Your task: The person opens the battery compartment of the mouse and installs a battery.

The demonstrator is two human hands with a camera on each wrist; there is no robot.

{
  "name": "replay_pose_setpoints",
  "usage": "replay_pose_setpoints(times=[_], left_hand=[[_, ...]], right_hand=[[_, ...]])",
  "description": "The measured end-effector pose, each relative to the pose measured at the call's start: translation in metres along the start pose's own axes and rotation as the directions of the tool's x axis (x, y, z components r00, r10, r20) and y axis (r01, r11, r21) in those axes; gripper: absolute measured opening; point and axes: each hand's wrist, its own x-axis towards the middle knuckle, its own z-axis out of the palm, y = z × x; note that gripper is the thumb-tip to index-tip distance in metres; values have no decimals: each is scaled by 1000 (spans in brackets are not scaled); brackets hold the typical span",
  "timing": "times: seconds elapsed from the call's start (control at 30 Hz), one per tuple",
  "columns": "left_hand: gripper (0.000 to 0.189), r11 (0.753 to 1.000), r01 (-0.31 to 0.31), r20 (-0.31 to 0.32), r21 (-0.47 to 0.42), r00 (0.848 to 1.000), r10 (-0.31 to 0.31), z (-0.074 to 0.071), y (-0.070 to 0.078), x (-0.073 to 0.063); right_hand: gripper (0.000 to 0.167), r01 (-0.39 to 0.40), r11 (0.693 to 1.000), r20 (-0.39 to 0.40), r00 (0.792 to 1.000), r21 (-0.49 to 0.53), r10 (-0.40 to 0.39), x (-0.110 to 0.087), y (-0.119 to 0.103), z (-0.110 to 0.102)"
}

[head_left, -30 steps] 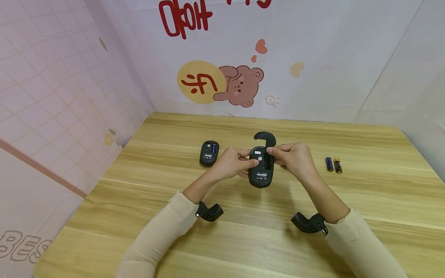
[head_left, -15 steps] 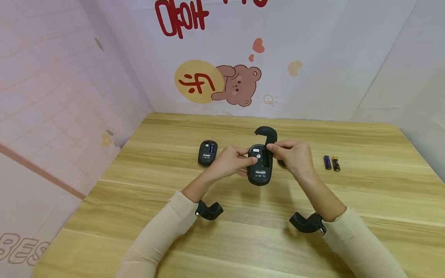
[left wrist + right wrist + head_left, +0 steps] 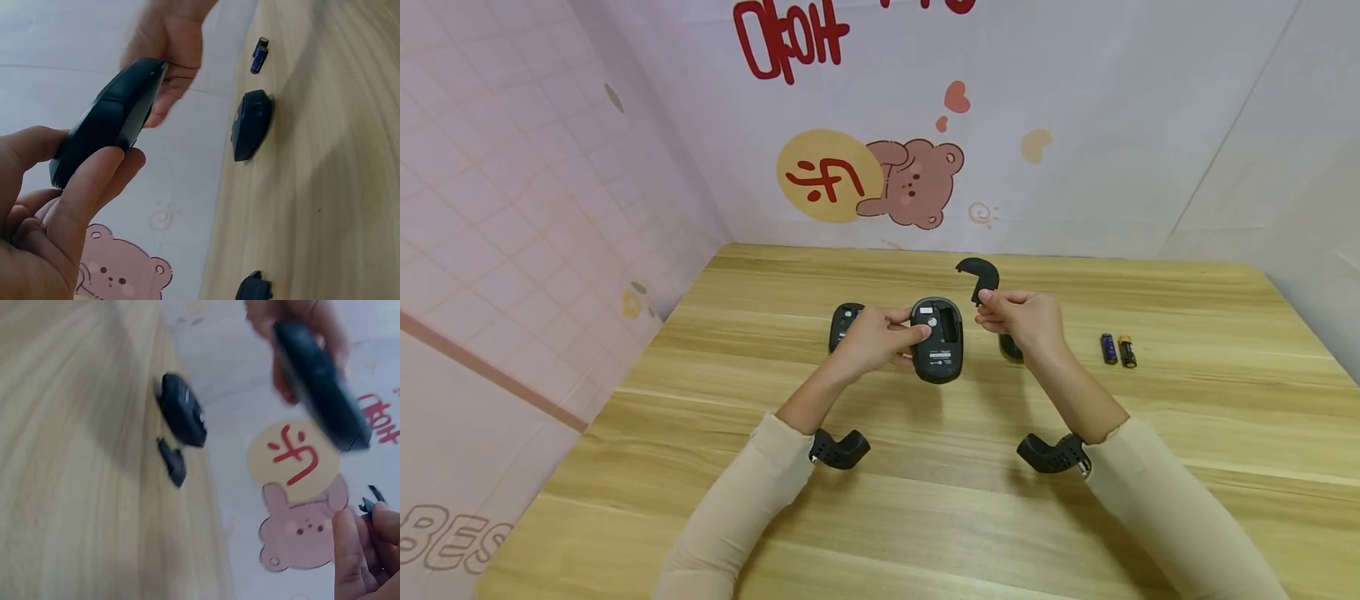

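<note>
The cover [image 3: 984,271], pinched in the grip of the right hand [image 3: 1027,322], has come clear of the mouse [image 3: 937,343] clamped in the left hand [image 3: 876,340], fully exposing its battery slot [image 3: 951,323].

A pale wall [image 3: 1120,108] with a printed bear [image 3: 919,187] stands behind a wood-grain table [image 3: 925,525]

In the right wrist view, the held mouse [image 3: 322,384] is blurred.

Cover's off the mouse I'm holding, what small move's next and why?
Probably set the cover down on the table: your right hand pinches it, your left hand holds the mouse, whose battery slot looks empty, and two batteries lie loose.
</note>
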Motion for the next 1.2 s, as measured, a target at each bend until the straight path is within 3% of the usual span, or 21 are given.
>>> replay_pose_setpoints(times=[0.2, 0.47, 0.7, 0.93, 1.1, 1.2], left_hand=[[36, 999, -47, -79, -24, 996, 45, -18, 5, -5], [37, 999, -41, -149, -32, 988, 36, -32, 17, -8], [34, 997, -58, -132, -55, 990, 50, -33, 16, -9], [32, 996, -77, -121, -45, 990, 71, -29, 13, -8], [33, 995, -70, -90, -75, 994, 63, -25, 9, -7], [33, 995, -68, -83, -74, 995, 62, -22, 7, -6]], right_hand=[[31, -53, 988, -19, 999, -146, 50, 15, 14, 2], [29, -115, 940, 29, 991, -321, 131, 17, 32, -3], [27, -173, 889, 71, 972, -423, 223, 16, 42, -2], [26, -132, 838, 103, 971, -529, 218, 15, 47, -4], [28, -62, 762, 131, 973, -645, 190, 16, 51, -5], [35, 32, 666, 178, 972, -745, 153, 18, 55, -6]])
